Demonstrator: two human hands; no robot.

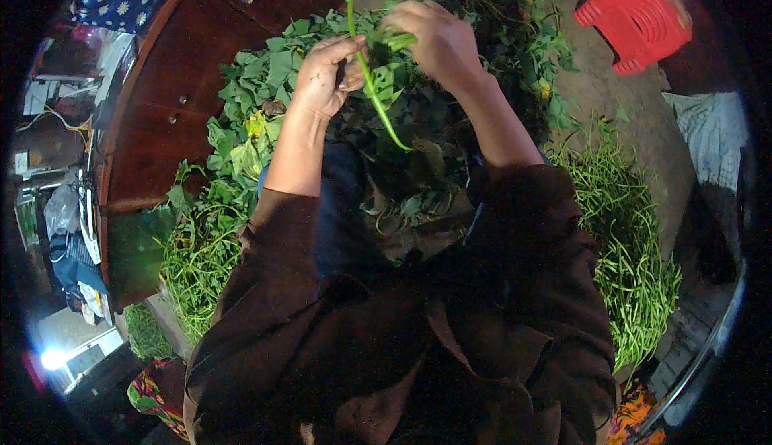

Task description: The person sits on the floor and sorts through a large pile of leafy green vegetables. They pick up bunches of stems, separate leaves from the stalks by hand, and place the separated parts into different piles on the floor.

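Note:
Between the thumb and fingers of my left hand (329, 77) is a long green stem (375, 92), curved at both ends, with a piece of holed leaf beside it. My right hand (437, 41), slightly blurred, is closed around several short green stalks (398, 41) just to the right of that stem. Both hands are raised over a wide heap of leafy green vines (280, 68), which look like sweet potato vines. Some leaves in the heap are yellow. My knees and the shadow between them darken the near part of the pile.
Stripped green stems (627, 252) lie in a large pile at my right, with more tangled stems (202, 264) at my left. A red plastic stool (642, 20) sits at the upper right. Dark red wooden furniture (163, 119) borders the left side. A bright lamp (53, 359) glows lower left.

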